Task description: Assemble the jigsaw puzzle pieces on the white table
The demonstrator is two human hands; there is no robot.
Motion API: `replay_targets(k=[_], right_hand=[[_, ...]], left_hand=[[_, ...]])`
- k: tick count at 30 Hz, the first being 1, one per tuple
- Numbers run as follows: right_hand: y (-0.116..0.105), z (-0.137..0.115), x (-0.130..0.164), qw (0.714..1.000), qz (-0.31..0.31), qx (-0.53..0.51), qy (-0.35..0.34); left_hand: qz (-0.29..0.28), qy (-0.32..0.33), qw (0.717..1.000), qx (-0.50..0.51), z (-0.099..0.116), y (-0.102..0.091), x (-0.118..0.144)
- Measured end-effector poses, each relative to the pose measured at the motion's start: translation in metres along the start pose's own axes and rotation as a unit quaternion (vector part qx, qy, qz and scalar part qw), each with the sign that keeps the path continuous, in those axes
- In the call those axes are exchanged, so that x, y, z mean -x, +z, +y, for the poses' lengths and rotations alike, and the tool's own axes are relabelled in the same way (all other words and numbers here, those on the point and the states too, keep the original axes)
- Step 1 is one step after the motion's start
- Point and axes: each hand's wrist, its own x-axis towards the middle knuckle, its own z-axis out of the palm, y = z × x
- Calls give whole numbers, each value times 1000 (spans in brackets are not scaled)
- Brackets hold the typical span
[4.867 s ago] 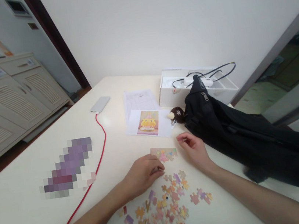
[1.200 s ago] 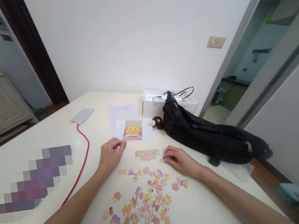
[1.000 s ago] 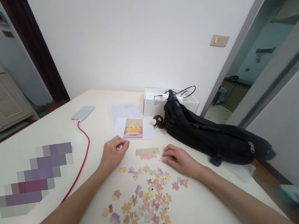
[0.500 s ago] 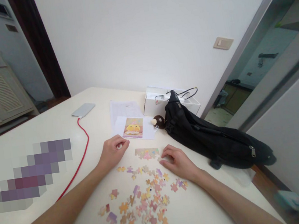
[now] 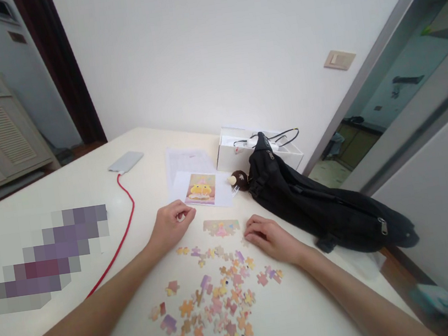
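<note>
My left hand (image 5: 172, 222) rests on the table left of the joined puzzle strip (image 5: 221, 228), its fingers curled in and nothing visible in them. On the strip's other side, my right hand (image 5: 269, 236) is closed, with a pale puzzle piece (image 5: 245, 242) at its fingertips, apart from the strip. Several loose puzzle pieces (image 5: 216, 306) in orange, pink, purple and yellow lie scattered nearer me. Beyond my left hand lies a printed picture (image 5: 201, 189) of a yellow figure on white paper.
A black bag (image 5: 324, 201) lies along the right side, with a brown round charm (image 5: 239, 180) at its end. Behind it stands a white box (image 5: 228, 156) with cables. A grey power bank (image 5: 125, 162) with a red cable (image 5: 127, 233) is at left, beyond a pixelated patch.
My right hand has drawn slightly right, away from the strip, its fingers closing together with the pale puzzle piece at their tips. My left hand stays in place. The view has shifted slightly.
</note>
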Motion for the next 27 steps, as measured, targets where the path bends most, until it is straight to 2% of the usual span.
replay_targets(k=[10,12,17,19,27], right_hand=[[-5,1,2,999,-27,-16,-20],[-1,3,1,1000,-12,-15,-12],[11,1,-7,996,85,4,32],[15,0,-10,994,104,14,37],[22,5,-9,996,82,32,24]], left_hand=[[-6,2,1000,-1,2,-1,0],[-8,2,1000,-1,3,-1,-1],[-14,7,1000,-1,2,0,-1],[-16,6,1000,-2,1,1,-1],[-21,6,1000,-6,1,1,-1]])
